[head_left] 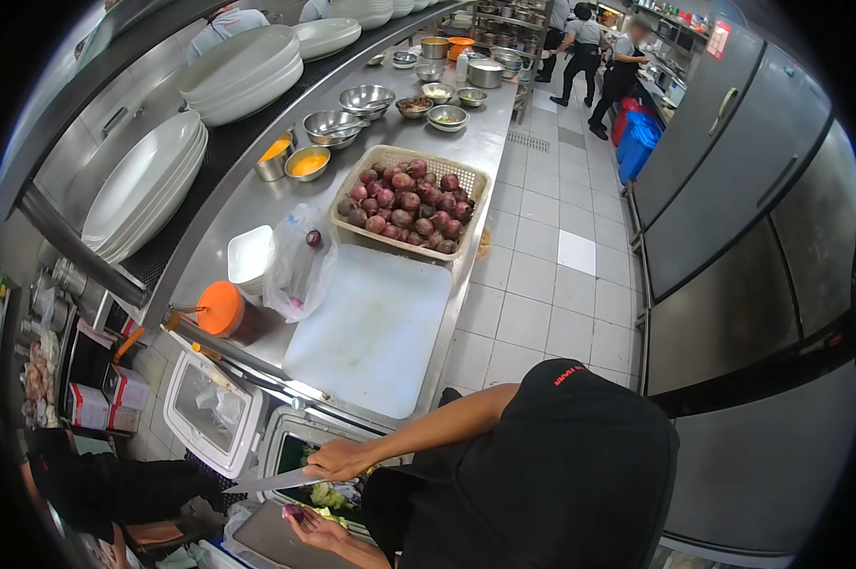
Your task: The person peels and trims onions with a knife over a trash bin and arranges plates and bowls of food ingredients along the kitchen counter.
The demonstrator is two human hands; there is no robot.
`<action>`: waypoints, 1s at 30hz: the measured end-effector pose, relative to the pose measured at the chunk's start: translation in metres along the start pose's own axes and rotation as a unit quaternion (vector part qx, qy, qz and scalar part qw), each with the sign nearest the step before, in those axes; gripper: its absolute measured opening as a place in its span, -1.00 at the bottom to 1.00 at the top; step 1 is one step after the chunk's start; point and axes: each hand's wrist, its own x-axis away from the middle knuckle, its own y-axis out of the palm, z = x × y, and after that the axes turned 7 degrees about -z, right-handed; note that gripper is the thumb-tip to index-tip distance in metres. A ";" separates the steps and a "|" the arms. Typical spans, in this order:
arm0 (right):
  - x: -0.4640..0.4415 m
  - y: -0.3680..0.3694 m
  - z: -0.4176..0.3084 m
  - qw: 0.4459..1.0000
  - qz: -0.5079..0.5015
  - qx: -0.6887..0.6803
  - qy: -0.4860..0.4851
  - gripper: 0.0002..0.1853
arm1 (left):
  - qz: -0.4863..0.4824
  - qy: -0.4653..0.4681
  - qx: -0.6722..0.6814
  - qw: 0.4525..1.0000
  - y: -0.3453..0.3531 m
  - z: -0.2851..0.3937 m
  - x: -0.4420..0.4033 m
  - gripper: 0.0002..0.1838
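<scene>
My right hand (340,460) is wrapped round the handle of a knife (271,481), whose long blade points left over an open bin. Just below it, my left hand (319,529) is palm up with its fingers curled about a small red onion (293,513). Green and pale vegetable scraps (329,495) lie in the bin beneath the blade. On the steel counter, a white cutting board (369,327) sits above my hands. Beyond the board stands a cream plastic basket (485,190) heaped with red onions (409,204).
A clear plastic bag (300,270) with an onion, white containers (249,258) and an orange-lidded jar (221,311) stand left of the board. Metal bowls (333,128) line the counter. A white lid (210,412) leans by the bin. Another person (105,479) is at lower left.
</scene>
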 end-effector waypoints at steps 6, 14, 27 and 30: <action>0.003 -0.002 -0.002 1.000 -0.011 -0.025 0.012 -0.43 | -0.017 0.005 0.001 1.000 -0.023 -0.011 -0.013 -0.53; 0.006 -0.016 -0.005 0.998 -0.013 -0.056 0.035 -0.34 | -0.052 -0.019 -0.030 0.998 -0.002 -0.013 -0.006 -0.54; 0.003 -0.017 0.008 0.998 0.029 -0.055 0.027 -0.36 | -0.066 -0.074 -0.060 0.993 0.022 -0.014 0.002 -0.52; 0.004 -0.019 0.004 0.997 -0.001 -0.055 0.056 -0.31 | -0.058 -0.080 -0.050 0.994 0.020 -0.013 0.001 -0.53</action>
